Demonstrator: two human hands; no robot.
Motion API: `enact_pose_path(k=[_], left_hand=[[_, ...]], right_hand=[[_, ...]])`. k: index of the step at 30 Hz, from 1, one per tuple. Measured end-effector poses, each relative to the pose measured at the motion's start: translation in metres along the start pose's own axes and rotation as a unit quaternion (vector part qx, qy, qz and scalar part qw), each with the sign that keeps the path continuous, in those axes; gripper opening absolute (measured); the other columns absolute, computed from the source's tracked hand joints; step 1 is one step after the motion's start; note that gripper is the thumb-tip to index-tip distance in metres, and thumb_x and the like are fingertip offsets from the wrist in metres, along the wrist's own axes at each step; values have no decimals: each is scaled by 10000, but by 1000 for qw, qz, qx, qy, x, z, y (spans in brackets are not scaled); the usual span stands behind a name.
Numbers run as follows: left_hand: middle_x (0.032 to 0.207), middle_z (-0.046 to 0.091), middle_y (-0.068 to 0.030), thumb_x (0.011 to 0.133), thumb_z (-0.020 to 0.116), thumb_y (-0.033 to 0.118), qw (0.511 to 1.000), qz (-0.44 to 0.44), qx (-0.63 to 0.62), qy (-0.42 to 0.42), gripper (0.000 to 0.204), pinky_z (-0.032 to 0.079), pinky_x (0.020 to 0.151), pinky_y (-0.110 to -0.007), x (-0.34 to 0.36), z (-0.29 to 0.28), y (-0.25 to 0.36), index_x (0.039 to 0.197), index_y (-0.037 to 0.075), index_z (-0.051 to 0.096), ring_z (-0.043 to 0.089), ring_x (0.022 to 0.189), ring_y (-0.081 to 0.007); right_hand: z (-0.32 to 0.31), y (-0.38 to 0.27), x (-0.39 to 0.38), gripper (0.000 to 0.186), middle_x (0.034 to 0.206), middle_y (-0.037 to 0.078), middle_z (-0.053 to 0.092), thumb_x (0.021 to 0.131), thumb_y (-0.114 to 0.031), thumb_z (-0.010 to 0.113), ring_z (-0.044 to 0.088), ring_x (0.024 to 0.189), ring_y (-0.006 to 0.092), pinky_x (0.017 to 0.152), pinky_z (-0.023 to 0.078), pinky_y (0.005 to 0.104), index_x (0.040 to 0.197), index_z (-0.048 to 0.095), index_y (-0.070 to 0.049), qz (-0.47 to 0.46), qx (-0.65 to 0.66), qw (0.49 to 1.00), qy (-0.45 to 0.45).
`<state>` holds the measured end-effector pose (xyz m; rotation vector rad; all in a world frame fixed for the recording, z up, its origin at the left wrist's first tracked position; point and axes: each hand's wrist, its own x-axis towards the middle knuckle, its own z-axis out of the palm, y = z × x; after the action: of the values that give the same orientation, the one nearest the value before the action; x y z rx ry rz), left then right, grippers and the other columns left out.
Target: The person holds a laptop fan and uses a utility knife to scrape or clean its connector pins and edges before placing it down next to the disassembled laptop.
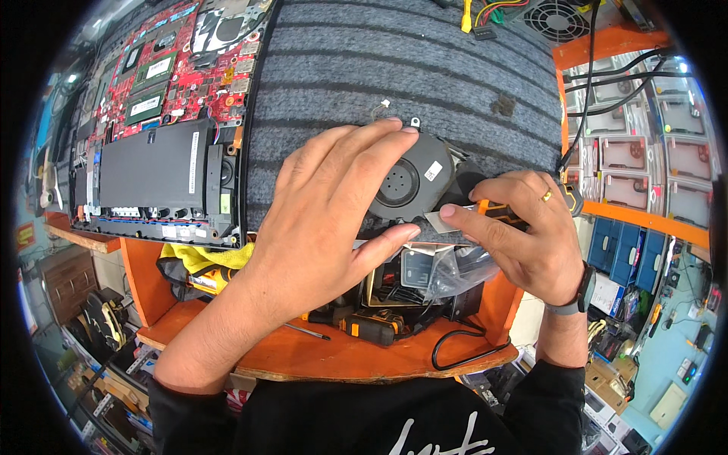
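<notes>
A round black laptop cooling fan (407, 182) with a small white label lies on the grey ribbed mat. My left hand (326, 193) spans it, fingertips at its far edge and thumb at its near edge, holding it in place. In my right hand (523, 227) is a utility knife (497, 212) with a yellow and black handle. Its flat blade points left and meets the fan's lower right edge, where my index finger presses along it. A small white connector (385, 103) lies just beyond my left fingers.
An opened laptop (171, 106) with a red circuit board and black battery lies at the left. A power supply unit (557, 20) with coloured wires stands far right. Below the mat, an orange shelf (394, 356) holds a power tool (371, 326), a screwdriver and a clear plastic bag.
</notes>
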<state>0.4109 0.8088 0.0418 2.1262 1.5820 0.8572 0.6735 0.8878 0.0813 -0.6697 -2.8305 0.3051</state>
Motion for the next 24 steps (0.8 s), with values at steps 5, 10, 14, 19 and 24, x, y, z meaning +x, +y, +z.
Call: enact_pose_path(k=[5, 10, 14, 19, 24], left_hand=[[1527, 575, -129, 782, 909, 279, 1000, -2, 0, 3, 852, 380, 1175, -476, -1, 1, 0, 1517, 84, 525, 519, 1396, -354], [1521, 577, -127, 786, 904, 279, 1000, 0, 2, 4, 843, 378, 1177, -478, -1, 1, -1, 1514, 86, 527, 518, 1397, -354], [1523, 574, -133, 779, 905, 266, 1000, 1, 8, 2, 836, 376, 1178, -482, -1, 1, 0, 1506, 82, 536, 520, 1393, -363], [1532, 565, -144, 771, 896, 222, 1000, 1, -16, -9, 810, 378, 1178, -491, 0, -3, 1, 1490, 79, 552, 519, 1389, -378], [1539, 556, -152, 789, 877, 189, 1000, 4, -16, -18, 779, 386, 1175, -493, 0, -4, 1, 1489, 81, 554, 518, 1387, -382]], right_hand=[[1, 0, 1, 395, 1051, 39, 674, 782, -121, 791, 673, 931, 240, 789, 509, 392, 1168, 831, -194, 0, -1, 1000, 0], [-1, -4, 4, 435, 1050, 44, 667, 754, -101, 754, 673, 922, 242, 790, 514, 396, 1171, 827, -202, 1, -15, 1000, -2], [1, -5, 2, 476, 1065, 37, 661, 740, -105, 748, 650, 930, 235, 794, 503, 392, 1200, 807, -212, -8, -44, 999, -4], [0, -6, 0, 536, 1100, 21, 648, 732, -118, 738, 621, 974, 225, 791, 479, 385, 1254, 777, -231, -16, -68, 997, -21], [-3, -10, 0, 574, 1120, 28, 640, 722, -107, 739, 614, 986, 234, 792, 477, 390, 1281, 763, -231, -5, -65, 997, -38]])
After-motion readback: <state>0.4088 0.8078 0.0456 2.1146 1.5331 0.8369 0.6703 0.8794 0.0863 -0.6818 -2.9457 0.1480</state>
